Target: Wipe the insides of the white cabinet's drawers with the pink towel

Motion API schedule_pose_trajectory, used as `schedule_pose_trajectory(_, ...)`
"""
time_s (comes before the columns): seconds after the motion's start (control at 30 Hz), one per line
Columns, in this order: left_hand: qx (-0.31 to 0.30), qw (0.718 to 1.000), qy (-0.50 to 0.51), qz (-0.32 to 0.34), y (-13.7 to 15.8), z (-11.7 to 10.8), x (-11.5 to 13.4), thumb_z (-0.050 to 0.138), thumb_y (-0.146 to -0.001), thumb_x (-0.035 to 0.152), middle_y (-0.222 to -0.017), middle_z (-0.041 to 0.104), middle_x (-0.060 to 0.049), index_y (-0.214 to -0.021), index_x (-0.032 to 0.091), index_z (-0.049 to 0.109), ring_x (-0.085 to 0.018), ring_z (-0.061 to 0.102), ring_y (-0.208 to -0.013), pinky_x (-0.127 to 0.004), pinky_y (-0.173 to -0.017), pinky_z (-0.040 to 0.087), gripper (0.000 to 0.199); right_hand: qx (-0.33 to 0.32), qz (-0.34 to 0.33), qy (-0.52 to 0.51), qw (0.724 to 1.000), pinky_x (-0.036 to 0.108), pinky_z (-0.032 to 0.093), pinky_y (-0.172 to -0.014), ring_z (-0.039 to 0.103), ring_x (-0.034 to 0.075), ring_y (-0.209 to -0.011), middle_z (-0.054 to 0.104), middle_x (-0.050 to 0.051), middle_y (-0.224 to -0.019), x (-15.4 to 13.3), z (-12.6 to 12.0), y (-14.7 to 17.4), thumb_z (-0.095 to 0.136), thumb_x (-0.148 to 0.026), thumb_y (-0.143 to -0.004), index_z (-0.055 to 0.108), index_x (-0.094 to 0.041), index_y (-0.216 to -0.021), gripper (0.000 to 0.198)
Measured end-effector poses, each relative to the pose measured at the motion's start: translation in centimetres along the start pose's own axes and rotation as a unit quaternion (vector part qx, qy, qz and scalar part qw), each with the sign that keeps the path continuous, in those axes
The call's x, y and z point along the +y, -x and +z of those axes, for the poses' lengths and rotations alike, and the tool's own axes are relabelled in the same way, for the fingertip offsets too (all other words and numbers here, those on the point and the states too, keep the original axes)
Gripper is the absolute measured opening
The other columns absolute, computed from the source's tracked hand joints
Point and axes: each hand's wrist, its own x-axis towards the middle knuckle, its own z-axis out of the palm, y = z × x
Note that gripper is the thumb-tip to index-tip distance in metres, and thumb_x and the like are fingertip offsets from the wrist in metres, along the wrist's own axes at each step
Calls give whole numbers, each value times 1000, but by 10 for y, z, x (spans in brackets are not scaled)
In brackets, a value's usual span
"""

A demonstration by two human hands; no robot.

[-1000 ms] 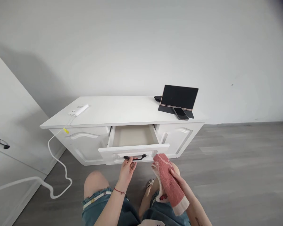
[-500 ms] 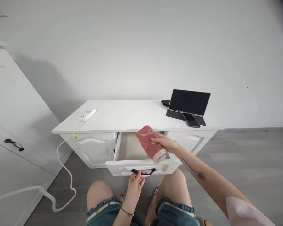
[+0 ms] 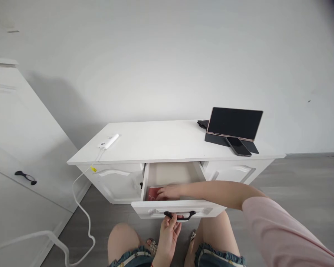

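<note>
Our left hand (image 3: 167, 237) is holding the black handle (image 3: 187, 217), its thumb and fingers bending around the left part of the bar. Our right hand (image 3: 169, 192) is lying inside the white drawer (image 3: 174, 172), palm down, its fingers bending a little over the red cloth (image 3: 152, 193). We cannot tell if it is gripping the cloth or only pressing on it, because its fingertips are hiding low behind the drawer front.

The cloth is sitting in the front left corner of the drawer. Our hand is covering its right part and the drawer front is hiding its near edge, so we are seeing just a small red patch. Its long side may be running left to right, but we cannot tell for sure. The drawer itself is sticking out towards us.

Our pink sleeve (image 3: 284, 226) is running off the bottom right. On the cabinet top (image 3: 150, 141), a tablet (image 3: 235, 123) is leaning back behind a phone (image 3: 238, 146), partly hiding a dark thing (image 3: 202, 124) we cannot make out.
</note>
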Motion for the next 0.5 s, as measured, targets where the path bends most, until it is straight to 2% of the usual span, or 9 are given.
schedule_pose_trajectory(0.07, 4, 1000, 1, -2, 0, -1, 0, 85, -59, 26, -80, 70, -3, -68, 18, 59, -11, 65, -76, -25, -77, 52, 28, 13, -4, 34, 999, 36, 42, -92, 50, 25, -118, 54, 5, -131, 1, 7, 1, 49, -28, -90, 56, -32, -123, 35)
schedule_pose_trajectory(0.17, 8, 1000, 8, -7, -1, -2, -1, 85, -58, 27, -78, 68, -1, -67, 19, 59, -10, 64, -74, -25, -78, 51, 28, 27, 22, 77, 996, 36, 46, -83, 56, 25, -105, 55, 6, -126, 0, 11, -6, 47, -33, -91, 55, -34, -124, 34)
schedule_pose_trajectory(0.27, 8, 1000, 17, -7, -2, -4, -2, 84, -59, 28, -79, 67, -2, -66, 19, 59, -10, 63, -74, -25, -80, 51, 28, 11, 80, 101, 992, 34, 47, -79, 60, 22, -96, 55, 7, -126, 7, 8, -21, 49, -23, -89, 53, -30, -125, 37)
schedule_pose_trajectory(0.37, 9, 1000, 19, -7, -2, -5, -4, 83, -61, 28, -82, 66, -3, -65, 19, 59, -12, 64, -80, -28, -84, 50, 27, 19, 118, 102, 988, 35, 46, -82, 59, 24, -101, 53, 12, -129, 26, -1, -37, 48, -13, -87, 52, -24, -127, 42)
schedule_pose_trajectory(0.5, 15, 1000, 15, -1, 0, -9, -9, 84, -60, 27, -80, 65, -3, -63, 19, 59, -12, 62, -77, -27, -81, 50, 27, 47, 155, 69, 984, 34, 46, -87, 56, 24, -109, 53, 10, -131, 60, -13, -49, 54, -11, -83, 51, -23, -129, 47)
